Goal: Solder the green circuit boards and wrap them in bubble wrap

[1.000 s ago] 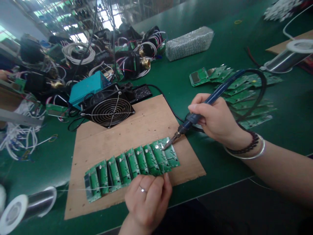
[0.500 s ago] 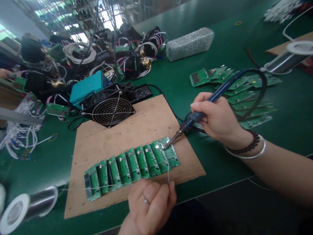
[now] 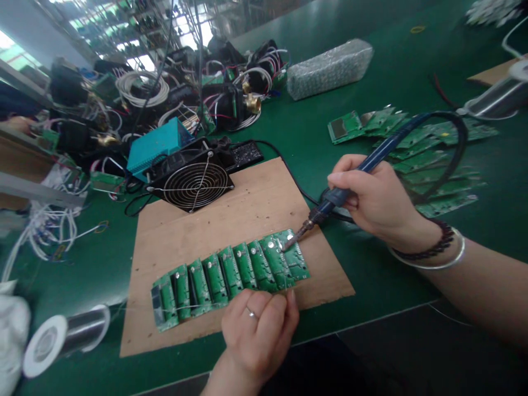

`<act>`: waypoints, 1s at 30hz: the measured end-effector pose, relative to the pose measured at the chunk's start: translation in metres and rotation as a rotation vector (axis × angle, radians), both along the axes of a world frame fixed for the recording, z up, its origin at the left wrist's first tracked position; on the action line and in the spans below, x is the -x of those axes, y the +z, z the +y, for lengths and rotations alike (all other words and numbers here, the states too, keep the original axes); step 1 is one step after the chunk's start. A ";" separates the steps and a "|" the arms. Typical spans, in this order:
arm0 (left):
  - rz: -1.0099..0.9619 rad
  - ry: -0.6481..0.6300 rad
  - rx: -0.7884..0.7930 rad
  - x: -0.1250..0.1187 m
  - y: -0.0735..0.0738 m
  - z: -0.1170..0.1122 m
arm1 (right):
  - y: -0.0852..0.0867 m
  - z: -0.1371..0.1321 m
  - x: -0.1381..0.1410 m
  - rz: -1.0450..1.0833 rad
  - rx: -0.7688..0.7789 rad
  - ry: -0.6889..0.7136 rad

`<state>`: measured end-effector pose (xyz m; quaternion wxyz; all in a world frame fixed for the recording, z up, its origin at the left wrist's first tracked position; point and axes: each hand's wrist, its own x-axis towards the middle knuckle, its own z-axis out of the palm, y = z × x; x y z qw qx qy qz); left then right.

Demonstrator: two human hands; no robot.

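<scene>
My right hand (image 3: 369,206) is closed around the blue handle of a soldering iron (image 3: 336,198). The iron slants down to the left, its tip at the upper part of a green circuit board (image 3: 299,261) near the right end of an overlapping row. My left hand (image 3: 262,330) is closed on a thin solder wire (image 3: 198,306), just in front of the row. The wire runs left across the boards to a solder spool (image 3: 84,327) lying on its side. Several circuit boards (image 3: 214,280) lie on a piece of cardboard (image 3: 256,201).
A black fan (image 3: 197,187) with a wire grille stands at the cardboard's back edge, beside a teal box (image 3: 159,146). Another group of circuit boards (image 3: 429,159) lies behind my right hand. A bubble-wrapped package (image 3: 330,69) and wired black parts (image 3: 226,104) lie farther back.
The view has shifted, moving the scene slightly right. My left hand has come nearer the boards, leaving less wire showing beyond its fingers. The iron's tip stays at the boards' right end.
</scene>
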<state>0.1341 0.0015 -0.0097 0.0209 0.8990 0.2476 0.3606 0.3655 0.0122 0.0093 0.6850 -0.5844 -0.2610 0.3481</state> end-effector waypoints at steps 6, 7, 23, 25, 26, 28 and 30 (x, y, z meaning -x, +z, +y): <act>0.006 0.002 -0.026 -0.001 0.000 0.002 | 0.002 -0.001 0.001 -0.027 -0.005 0.031; 0.005 0.003 -0.031 0.000 0.000 0.002 | 0.003 -0.001 0.001 -0.028 -0.007 0.028; 0.012 0.002 -0.038 -0.002 0.000 0.002 | 0.003 -0.001 0.002 -0.016 -0.031 0.044; 0.024 0.003 -0.033 -0.002 0.000 0.002 | 0.003 -0.001 0.002 -0.012 -0.036 0.044; 0.032 0.004 -0.032 -0.002 0.000 0.002 | 0.003 -0.001 0.002 -0.011 -0.035 0.043; 0.039 0.007 -0.041 -0.001 0.000 0.002 | 0.003 -0.001 0.002 -0.011 -0.031 0.037; 0.035 0.006 -0.049 0.000 0.000 0.001 | 0.003 0.000 0.001 -0.009 -0.027 0.032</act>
